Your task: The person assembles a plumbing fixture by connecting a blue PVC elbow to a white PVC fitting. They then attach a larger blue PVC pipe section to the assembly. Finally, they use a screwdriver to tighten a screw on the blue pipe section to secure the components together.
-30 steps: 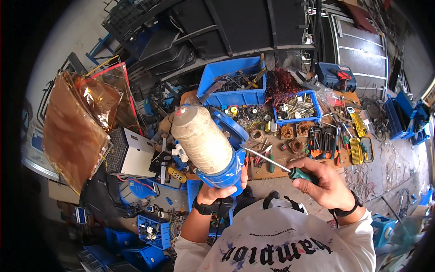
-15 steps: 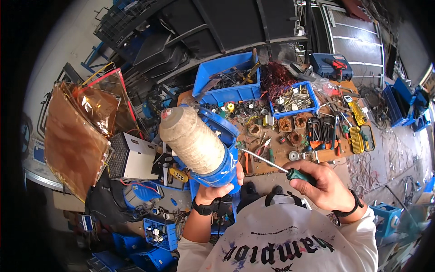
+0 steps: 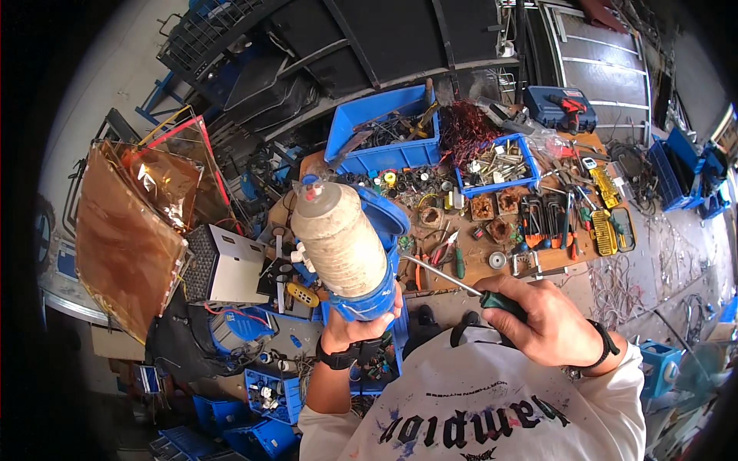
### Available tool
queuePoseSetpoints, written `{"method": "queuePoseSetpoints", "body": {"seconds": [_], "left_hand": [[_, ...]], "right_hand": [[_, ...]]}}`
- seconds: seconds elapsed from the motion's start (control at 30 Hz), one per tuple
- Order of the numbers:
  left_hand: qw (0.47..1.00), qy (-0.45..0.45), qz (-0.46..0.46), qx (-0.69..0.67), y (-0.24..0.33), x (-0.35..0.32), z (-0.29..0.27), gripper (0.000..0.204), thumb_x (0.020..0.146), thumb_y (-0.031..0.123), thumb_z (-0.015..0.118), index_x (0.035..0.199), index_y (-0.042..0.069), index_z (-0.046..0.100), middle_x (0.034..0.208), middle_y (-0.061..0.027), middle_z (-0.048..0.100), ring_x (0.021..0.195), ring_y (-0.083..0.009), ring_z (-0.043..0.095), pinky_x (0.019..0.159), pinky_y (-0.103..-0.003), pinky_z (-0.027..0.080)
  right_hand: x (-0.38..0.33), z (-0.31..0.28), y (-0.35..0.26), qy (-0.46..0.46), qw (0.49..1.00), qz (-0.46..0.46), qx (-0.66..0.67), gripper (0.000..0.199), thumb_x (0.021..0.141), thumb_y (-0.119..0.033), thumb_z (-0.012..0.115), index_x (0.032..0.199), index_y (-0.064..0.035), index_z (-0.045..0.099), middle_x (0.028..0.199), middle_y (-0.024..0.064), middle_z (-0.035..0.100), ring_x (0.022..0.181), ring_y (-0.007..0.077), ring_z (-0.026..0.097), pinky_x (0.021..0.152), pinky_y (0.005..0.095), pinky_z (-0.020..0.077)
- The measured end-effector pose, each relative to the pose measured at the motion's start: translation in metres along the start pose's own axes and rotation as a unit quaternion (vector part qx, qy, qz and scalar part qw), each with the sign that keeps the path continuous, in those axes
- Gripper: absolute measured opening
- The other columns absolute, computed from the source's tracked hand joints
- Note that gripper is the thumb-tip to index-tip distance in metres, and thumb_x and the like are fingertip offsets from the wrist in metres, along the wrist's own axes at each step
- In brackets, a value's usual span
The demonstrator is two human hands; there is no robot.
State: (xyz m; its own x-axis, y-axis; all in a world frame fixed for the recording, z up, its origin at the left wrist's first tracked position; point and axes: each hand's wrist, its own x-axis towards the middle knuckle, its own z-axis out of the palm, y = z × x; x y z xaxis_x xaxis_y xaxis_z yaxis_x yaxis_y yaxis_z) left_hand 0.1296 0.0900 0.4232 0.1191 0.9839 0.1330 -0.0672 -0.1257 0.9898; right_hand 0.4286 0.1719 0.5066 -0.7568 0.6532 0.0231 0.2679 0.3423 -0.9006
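My left hand (image 3: 360,330) is wrapped round the blue base of a pump-like unit (image 3: 342,246), holding it up tilted. Its body is a dirty cream ribbed cylinder narrowing to a reddish-marked top, and a round blue part (image 3: 386,212) stands behind it. A small white fitting sticks out on its left side. In my right hand (image 3: 544,319) is a screwdriver (image 3: 503,304) with a green handle. Its long metal shaft points left at the blue housing; the tip lies by the housing's right edge, and I cannot tell whether it touches.
Below lies a wooden workbench (image 3: 480,265) with pliers, hex keys and rusty square parts. On it stand a blue bin of tools (image 3: 388,160), a blue tray of bolts (image 3: 500,184) and a drill on a blue case (image 3: 538,115). Brown panels (image 3: 127,238) lean at left.
The unit has turned more upright and shifted slightly right, bringing its white side fitting into view. My right hand and the screwdriver have moved slightly left.
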Motion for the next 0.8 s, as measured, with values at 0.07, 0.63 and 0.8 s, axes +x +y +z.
{"method": "queuePoseSetpoints", "body": {"seconds": [0.07, 0.63, 0.8], "left_hand": [[1.0, -0.001, 0.0, 0.021, 0.002, 0.0, -0.002, 0.038, 0.073, 0.005, 0.068, 0.109, -0.001, 0.056, 0.089, -0.009, 0.064, 0.078, -0.0171, 0.064, 0.07, -0.031, 0.054], [0.991, 0.095, -0.009, -0.093, -0.001, 0.013, 0.01, 0.033, 0.074, 0.007, 0.069, 0.105, 0.001, 0.057, 0.089, -0.0095, 0.063, 0.078, -0.0183, 0.064, 0.069, -0.033, 0.054], [0.984, 0.162, -0.035, -0.066, 0.011, 0.016, 0.022, 0.032, 0.076, 0.005, 0.069, 0.105, -0.001, 0.058, 0.088, -0.0083, 0.065, 0.075, -0.0167, 0.065, 0.068, -0.03, 0.055]], "right_hand": [[0.003, 0.005, 0.01, -0.006, 0.998, 0.0, 0.057, 0.027, 0.094, -0.015, 0.062, 0.115, 0.0009, 0.058, 0.068, 0.0168, 0.062, 0.055, 0.0298, 0.061, 0.053, 0.0392, 0.0462], [0.038, 0.019, 0.046, 0.009, 0.984, -0.078, 0.159, 0.026, 0.096, -0.019, 0.06, 0.116, -0.0012, 0.058, 0.066, 0.0046, 0.057, 0.051, 0.0165, 0.051, 0.05, 0.0348, 0.0396], [0.024, -0.003, 0.02, 0.008, 1.0, -0.004, -0.01, 0.029, 0.092, -0.017, 0.065, 0.116, -0.0022, 0.059, 0.067, 0.0131, 0.062, 0.057, 0.0293, 0.063, 0.055, 0.036, 0.0466]]}}
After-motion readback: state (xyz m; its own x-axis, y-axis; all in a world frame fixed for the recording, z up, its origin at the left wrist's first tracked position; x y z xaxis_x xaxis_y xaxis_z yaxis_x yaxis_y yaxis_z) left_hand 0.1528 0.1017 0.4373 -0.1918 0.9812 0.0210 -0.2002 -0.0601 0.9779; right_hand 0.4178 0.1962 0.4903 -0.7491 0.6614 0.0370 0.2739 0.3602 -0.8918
